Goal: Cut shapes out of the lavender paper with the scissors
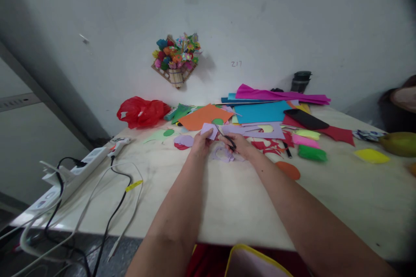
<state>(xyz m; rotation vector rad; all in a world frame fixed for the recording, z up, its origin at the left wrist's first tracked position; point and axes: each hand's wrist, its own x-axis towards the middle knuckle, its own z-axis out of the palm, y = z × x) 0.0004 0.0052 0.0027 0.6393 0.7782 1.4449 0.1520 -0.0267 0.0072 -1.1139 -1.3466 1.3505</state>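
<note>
My left hand (202, 142) is closed on a small piece of lilac paper (209, 130), held up above the table. My right hand (239, 144) grips a pair of scissors with black handles (230, 142); the blades point up and left, beside the lilac piece. Whether the blades are cutting into it I cannot tell. Under and between my hands lie lilac offcuts (222, 154). Left of my left hand rest rounded lilac cutouts (184, 140) over a red one. A lilac sheet with holes cut in it (276, 130) lies just beyond my right hand.
Colored sheets, including orange (204, 117) and blue (260, 112), cover the table's back, with a black phone (305, 118) on top. A red plastic bag (141, 111) sits back left. A power strip (84, 166) and cables run along the left edge. Someone's arm (403, 97) shows far right.
</note>
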